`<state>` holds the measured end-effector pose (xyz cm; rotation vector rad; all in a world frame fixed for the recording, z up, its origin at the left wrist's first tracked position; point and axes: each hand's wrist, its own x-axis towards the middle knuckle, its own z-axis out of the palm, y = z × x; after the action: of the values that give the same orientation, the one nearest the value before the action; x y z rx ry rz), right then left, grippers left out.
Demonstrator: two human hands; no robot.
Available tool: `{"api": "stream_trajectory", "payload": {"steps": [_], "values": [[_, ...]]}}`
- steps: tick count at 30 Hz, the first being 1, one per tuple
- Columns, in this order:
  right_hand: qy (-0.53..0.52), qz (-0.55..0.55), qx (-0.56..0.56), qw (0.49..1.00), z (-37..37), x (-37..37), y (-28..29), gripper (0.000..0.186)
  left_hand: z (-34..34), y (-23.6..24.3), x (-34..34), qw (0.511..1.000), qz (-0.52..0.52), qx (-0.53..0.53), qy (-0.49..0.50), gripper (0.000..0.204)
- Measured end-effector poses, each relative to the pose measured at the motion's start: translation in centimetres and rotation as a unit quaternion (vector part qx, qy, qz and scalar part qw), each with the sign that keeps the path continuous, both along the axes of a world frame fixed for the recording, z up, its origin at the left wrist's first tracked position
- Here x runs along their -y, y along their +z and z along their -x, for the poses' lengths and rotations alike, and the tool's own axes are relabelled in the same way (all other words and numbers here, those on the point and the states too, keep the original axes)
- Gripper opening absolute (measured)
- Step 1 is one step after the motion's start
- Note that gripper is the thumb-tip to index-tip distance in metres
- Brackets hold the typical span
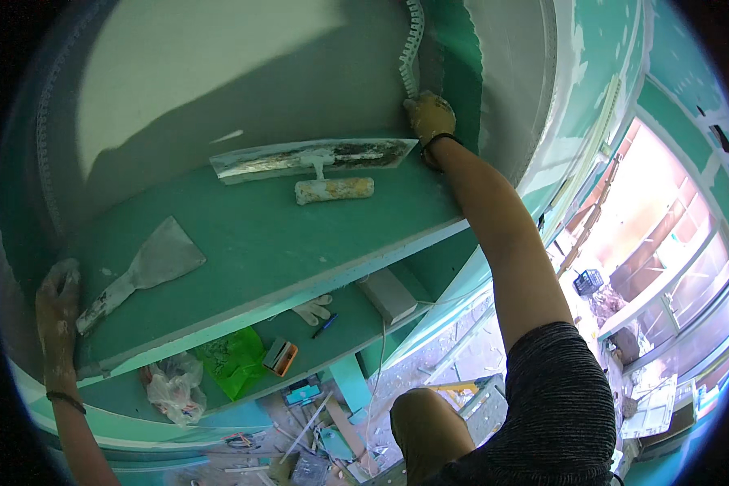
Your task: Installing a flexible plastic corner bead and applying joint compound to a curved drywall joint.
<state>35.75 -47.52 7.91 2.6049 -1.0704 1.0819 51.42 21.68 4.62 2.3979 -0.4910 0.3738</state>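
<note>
My right hand (pixel 431 115) is closed around the lower end of a white flexible corner bead (pixel 414 40), a notched strip that curves up the right side of the niche. Plaster smears its fingers. At the far left, my left hand (pixel 58 296) lies against the niche's side by the shelf end, dusty, its fingers bent and apart with nothing visible in them. Beside it a putty knife (pixel 164 255) lies flat on the green shelf (pixel 243 243). A wide finishing trowel (pixel 259 160) with a plaster-caked handle leans near the back wall, left of my right hand.
Below, a lower shelf (pixel 300 368) carries a clear plastic bag (pixel 174 389), a green bag (pixel 233 360), a small orange-and-black box (pixel 279 356), a glove (pixel 313 309), a blue pen (pixel 325 326) and a grey block (pixel 387 294). Offcuts and debris (pixel 332 429) litter the floor.
</note>
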Motion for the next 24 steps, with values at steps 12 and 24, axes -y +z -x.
{"api": "stream_trajectory", "payload": {"steps": [12,24], "values": [[-0.022,-0.009,0.007,1.0,-1.6,3.5,-0.8,0.042,0.8,0.2,0.8,1.0,0.023,0.008,-0.016,0.057],[-0.023,0.001,-0.046,0.999,-0.9,-0.3,-0.2,0.052,0.3,-0.6,0.1,0.999,0.022,0.027,-0.037,0.054]]}}
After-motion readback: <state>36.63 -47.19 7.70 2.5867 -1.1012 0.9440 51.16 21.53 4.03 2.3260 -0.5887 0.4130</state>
